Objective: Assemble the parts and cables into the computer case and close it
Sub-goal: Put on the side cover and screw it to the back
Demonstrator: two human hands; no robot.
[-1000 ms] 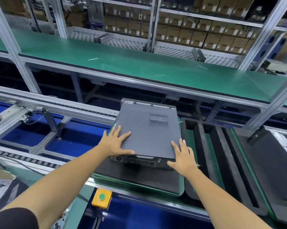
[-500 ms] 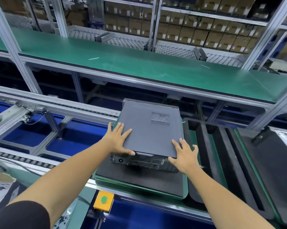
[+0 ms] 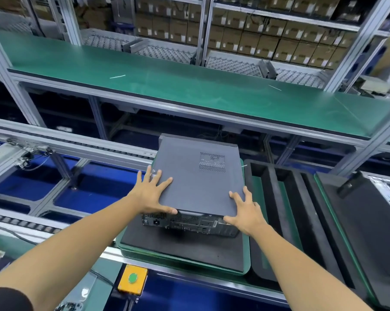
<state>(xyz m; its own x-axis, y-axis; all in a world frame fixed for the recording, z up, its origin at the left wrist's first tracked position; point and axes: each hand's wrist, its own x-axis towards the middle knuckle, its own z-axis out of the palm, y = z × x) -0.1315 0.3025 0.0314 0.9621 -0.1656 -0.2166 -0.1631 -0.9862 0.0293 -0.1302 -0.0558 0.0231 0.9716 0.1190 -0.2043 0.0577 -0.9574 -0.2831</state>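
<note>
A dark grey computer case (image 3: 196, 182) lies flat with its side panel on top, a vent grille near the far right. It rests on a black foam pad on a green pallet (image 3: 245, 263). My left hand (image 3: 151, 194) lies flat on the panel's near left corner, fingers spread, thumb along the near edge. My right hand (image 3: 245, 212) presses the near right corner with spread fingers, thumb down on the rear face. The case's rear ports (image 3: 185, 222) face me.
A black foam tray with long slots (image 3: 286, 212) sits right of the pallet. Another pallet with an open case (image 3: 387, 194) is at far right. A yellow box with a green button (image 3: 133, 279) sits at the conveyor's near edge. A green shelf (image 3: 189, 86) spans above.
The case has slid away from me along the pallet, showing more black foam in front. Both hands kept their places on its near corners and moved with it.
</note>
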